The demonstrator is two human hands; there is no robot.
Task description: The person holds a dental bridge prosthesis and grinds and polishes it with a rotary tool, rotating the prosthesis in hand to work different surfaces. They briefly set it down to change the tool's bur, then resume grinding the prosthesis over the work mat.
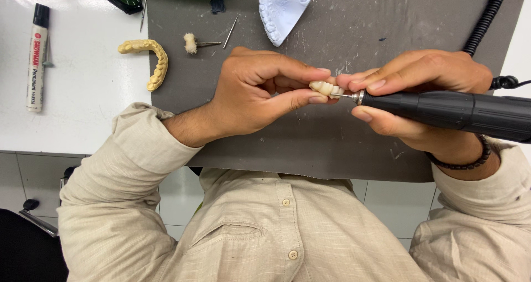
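Small cream tooth segment [326, 88], a short row of joined dental units, is being pinched over the middle of the grey work mat [343, 138], above its surface rather than resting on it. Its long axis is running roughly left to right in the scene, tilting slightly down toward the right, with the right end meeting the thin metal bur [344, 95]. The left hand [260, 94] is closing thumb and forefinger narrowly on the piece; the right hand [420, 94] is wrapping firmly round the black rotary handpiece [453, 109], whose body is lying almost level and pointing left, its cord [487, 19] trailing to the far right.

Likely hazards, as judged from this arrangement: the bur is working just beside the left fingertips, so a skid off the rounded surface could nick skin; too much pressure could gouge or chip the thin piece; a loosening pinch could let it spin away.

Farther off, a pale blue plaster jaw cast [283, 10] is lying at the far edge of the mat, a yellow dental arch [152, 61] and a mounted polishing tip [193, 43] to the far left, and a marker pen [37, 58] on the white bench [83, 110].
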